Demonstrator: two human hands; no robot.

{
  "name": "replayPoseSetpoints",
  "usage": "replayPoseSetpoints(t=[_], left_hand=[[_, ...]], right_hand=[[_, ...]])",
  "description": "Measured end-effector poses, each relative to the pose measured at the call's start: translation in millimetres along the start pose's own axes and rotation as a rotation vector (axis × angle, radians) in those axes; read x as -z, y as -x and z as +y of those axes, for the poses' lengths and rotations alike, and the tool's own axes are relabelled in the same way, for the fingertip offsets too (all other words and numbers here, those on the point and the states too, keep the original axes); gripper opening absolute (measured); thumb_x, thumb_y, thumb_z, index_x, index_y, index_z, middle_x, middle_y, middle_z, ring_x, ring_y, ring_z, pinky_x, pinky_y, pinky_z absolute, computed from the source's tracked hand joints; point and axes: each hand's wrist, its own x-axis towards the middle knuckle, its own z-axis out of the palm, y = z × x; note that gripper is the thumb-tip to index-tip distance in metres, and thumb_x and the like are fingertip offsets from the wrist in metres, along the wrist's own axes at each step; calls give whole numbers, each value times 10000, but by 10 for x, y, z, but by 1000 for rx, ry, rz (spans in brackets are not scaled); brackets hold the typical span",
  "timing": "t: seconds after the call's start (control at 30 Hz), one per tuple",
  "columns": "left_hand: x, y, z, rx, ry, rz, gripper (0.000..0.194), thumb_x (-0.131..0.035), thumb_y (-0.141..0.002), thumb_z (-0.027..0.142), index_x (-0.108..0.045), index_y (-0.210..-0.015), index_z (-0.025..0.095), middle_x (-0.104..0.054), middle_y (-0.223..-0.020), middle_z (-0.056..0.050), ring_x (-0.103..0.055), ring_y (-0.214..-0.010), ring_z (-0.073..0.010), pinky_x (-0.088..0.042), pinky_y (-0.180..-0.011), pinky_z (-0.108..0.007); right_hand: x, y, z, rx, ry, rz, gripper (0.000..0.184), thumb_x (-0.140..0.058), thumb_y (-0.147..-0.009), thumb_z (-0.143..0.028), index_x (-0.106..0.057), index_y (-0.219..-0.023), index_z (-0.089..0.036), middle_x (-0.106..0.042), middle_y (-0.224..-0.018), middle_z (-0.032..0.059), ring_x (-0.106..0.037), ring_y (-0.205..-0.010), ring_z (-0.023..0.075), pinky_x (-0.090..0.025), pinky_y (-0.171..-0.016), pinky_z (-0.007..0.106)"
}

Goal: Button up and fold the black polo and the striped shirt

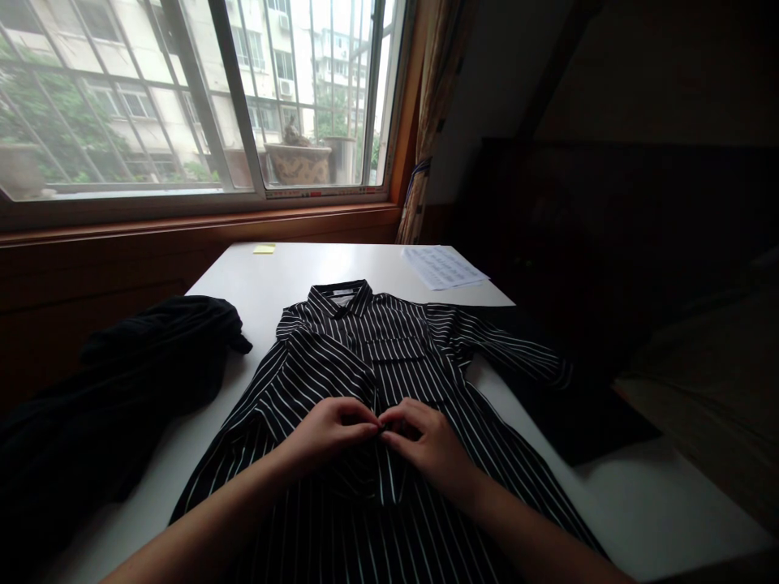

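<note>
A black shirt with thin white stripes (329, 369) lies spread on a white table, its collar pointing toward the window. My left hand (334, 426) pinches the front opening of the shirt from the left. Facing it, my right hand (419, 438) pinches the same front edge, and the fingertips of both hands nearly meet. Whatever small part sits between the fingertips, perhaps a button, is too small and dark to make out. The shirt's left-side sleeve is folded over its front, while the other sleeve stretches out to the right.
Dark cloth (164, 349) is heaped on the left of the white table (243, 272). Printed sheets (444, 268) lie at the far right corner, and a yellow sticky note (264, 248) at the far left. Another flat dark cloth (584, 422) is on the right. A barred window stands behind.
</note>
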Motion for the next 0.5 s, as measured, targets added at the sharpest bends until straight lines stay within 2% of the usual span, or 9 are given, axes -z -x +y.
replayPoseSetpoints(t=[0.1, 0.27, 0.5], left_hand=[[9, 0, -7, -14, -6, -1, 264, -681, -825, 399, -773, -918, 170, -719, -914, -48, -655, -871, -194, -496, -781, -257], [30, 9, 25, -54, -18, -24, 305, -626, -877, 425, -789, -859, 168, -696, -905, -52, -642, -866, -183, -483, -806, -251], [15, 36, 20, -112, 18, -37, 312, -574, -923, 376, -800, -826, 185, -684, -929, -50, -640, -876, -176, -464, -824, -254]], right_hand=[[22, -5, -15, 19, 28, -4, 81, -679, -866, -262, -697, -944, -247, -633, -847, -3, -607, -786, 153, -484, -716, 270], [27, -1, -25, 19, 49, 7, 48, -685, -864, -230, -678, -911, -240, -622, -841, -8, -600, -783, 151, -470, -720, 270], [27, 10, 18, 45, 55, 16, 45, -669, -877, -194, -656, -882, -236, -620, -853, -9, -606, -785, 145, -473, -711, 265]])
